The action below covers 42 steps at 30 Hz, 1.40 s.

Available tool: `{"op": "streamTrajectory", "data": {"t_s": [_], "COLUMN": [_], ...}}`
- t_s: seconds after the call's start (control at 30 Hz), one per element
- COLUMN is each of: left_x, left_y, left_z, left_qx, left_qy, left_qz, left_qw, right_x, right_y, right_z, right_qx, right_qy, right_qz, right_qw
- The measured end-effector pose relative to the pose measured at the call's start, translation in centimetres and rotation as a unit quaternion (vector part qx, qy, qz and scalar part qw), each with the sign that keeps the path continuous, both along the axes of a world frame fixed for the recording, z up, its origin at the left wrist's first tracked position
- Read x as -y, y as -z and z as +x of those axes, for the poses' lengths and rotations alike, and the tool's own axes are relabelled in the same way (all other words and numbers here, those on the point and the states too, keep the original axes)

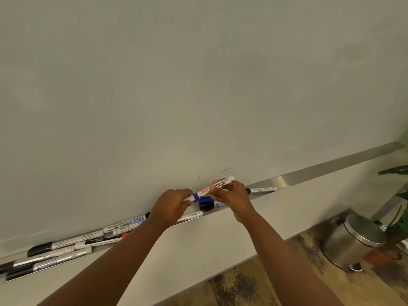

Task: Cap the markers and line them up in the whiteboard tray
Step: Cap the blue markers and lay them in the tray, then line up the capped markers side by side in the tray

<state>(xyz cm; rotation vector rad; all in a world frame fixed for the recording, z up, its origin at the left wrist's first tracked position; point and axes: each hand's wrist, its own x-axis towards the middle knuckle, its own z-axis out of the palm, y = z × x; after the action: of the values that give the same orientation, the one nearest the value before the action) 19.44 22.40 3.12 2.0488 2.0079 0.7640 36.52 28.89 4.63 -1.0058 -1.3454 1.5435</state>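
You hold one marker (213, 187) just above the tray (331, 171). Your right hand (229, 196) pinches its body; your left hand (174, 204) grips the blue end. It slants left to right, along the tray.

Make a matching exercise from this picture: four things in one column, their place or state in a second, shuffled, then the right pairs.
Things
1. blue marker
2. lone marker
3. pedal bin
4. heap of markers

Places or states
A. on the floor at lower right
B. held above the tray in both hands
C. crowded in the tray's left end
D. lying alone in the tray, right of the hands

Pairs: 1-B, 2-D, 3-A, 4-C

The left hand grips the marker's blue end, the right hand its white barrel.
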Motion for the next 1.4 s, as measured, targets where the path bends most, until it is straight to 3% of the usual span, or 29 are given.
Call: {"op": "streamTrajectory", "data": {"t_s": [0.1, 0.2, 0.27, 0.43, 0.63, 0.93, 1.07, 1.23, 1.33, 1.4], "left_x": [-0.3, -0.1, 0.5, 2.9, 3.9, 4.7, 5.1, 7.1, 8.9, 10.5], "left_y": [-0.1, 0.4, 1.0, 2.6, 3.2, 3.1, 2.8, 2.4, 2.3, 2.3], "left_z": [0.0, -0.5, -1.2, -3.1, -3.9, -3.6, -3.6, -4.7, -6.4, -7.9], "left_qx": [-0.058, -0.095, -0.077, -0.057, -0.060, -0.088, -0.091, -0.069, -0.072, -0.030], "left_qy": [-0.016, -0.043, -0.060, -0.069, -0.050, -0.029, -0.035, -0.082, -0.146, -0.212], "left_qz": [-0.017, -0.026, -0.038, 0.004, 0.006, 0.013, 0.024, 0.093, 0.158, 0.196], "left_qw": [0.998, 0.994, 0.994, 0.996, 0.997, 0.996, 0.995, 0.990, 0.974, 0.957], "right_x": [-0.6, -0.9, -1.3, -3.3, -4.9, -5.7, -5.3, -2.2, 1.4, 4.0], "right_y": [0.4, 0.7, 0.9, 1.5, 3.4, 5.1, 5.1, 4.2, 3.6, 3.5], "right_z": [0.5, 0.7, 1.1, 3.1, 3.8, 2.9, 2.3, -2.4, -6.9, -9.6], "right_qx": [0.003, 0.031, 0.060, 0.071, 0.150, 0.396, 0.370, 0.282, 0.242, 0.228], "right_qy": [0.039, -0.014, -0.032, 0.051, 0.072, 0.107, 0.111, 0.122, 0.047, -0.028], "right_qz": [0.021, 0.040, 0.050, 0.041, 0.061, 0.212, 0.246, 0.363, 0.425, 0.467], "right_qw": [0.999, 0.999, 0.996, 0.995, 0.984, 0.887, 0.889, 0.879, 0.871, 0.854]}}
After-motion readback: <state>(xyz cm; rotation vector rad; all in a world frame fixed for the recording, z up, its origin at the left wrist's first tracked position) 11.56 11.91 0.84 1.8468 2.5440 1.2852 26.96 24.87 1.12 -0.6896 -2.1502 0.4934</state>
